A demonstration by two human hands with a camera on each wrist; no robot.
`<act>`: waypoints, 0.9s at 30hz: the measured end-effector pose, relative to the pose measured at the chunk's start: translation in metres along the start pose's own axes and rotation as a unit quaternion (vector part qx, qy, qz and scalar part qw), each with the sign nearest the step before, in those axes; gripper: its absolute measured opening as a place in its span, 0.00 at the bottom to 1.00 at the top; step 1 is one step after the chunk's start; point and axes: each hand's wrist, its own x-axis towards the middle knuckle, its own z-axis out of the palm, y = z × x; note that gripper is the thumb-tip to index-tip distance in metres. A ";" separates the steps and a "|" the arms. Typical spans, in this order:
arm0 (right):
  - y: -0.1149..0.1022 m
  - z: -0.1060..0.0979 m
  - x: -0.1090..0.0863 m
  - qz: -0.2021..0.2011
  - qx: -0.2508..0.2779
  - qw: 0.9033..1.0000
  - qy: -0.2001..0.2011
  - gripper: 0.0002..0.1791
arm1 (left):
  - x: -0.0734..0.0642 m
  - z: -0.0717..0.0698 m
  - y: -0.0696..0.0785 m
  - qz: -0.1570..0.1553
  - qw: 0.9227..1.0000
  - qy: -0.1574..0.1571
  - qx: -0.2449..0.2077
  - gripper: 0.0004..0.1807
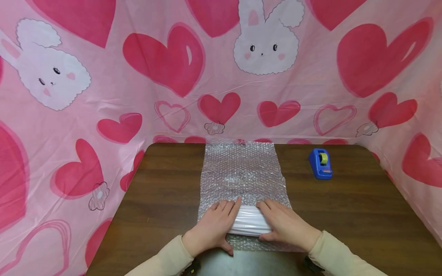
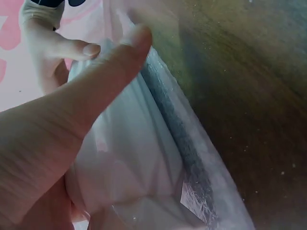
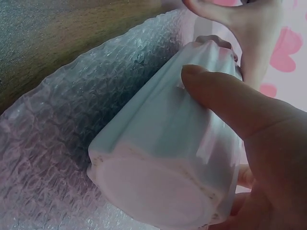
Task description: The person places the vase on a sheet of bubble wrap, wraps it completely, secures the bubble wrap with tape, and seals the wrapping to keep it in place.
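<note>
A white fluted ceramic vase [image 1: 249,220] lies on its side across the near part of a bubble wrap sheet [image 1: 241,172]. My left hand [image 1: 211,225] grips its left end, fingers over the top and thumb on the near side. At the other end, my right hand [image 1: 289,224] holds the vase between thumb and fingers. The right wrist view shows the flat base of the vase [image 3: 153,187] near that hand. In the left wrist view, folds run along the vase [image 2: 129,143] to its angular end. Part of each hand's fingers is hidden behind it.
A blue tape dispenser [image 1: 320,164] with yellowish tape stands at the back right of the brown wooden table [image 1: 165,184]. The wrap's far end reaches the table's back edge. A pink cloth [image 1: 224,84] with hearts and rabbits hangs behind and at both sides.
</note>
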 end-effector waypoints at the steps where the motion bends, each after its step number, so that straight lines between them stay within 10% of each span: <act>1: 0.000 0.000 0.000 0.001 0.000 1.000 -0.001 0.43 | 0.000 -0.001 0.000 -0.001 1.000 -0.002 0.003 0.83; 18: 0.000 -0.002 0.001 0.004 -0.006 1.000 -0.009 0.42 | 0.004 -0.012 -0.008 0.037 0.999 0.004 0.020 0.56; 27: -0.010 0.006 0.001 -0.005 -0.039 0.999 -0.025 0.66 | 0.005 -0.011 -0.011 0.047 0.999 -0.001 0.005 0.51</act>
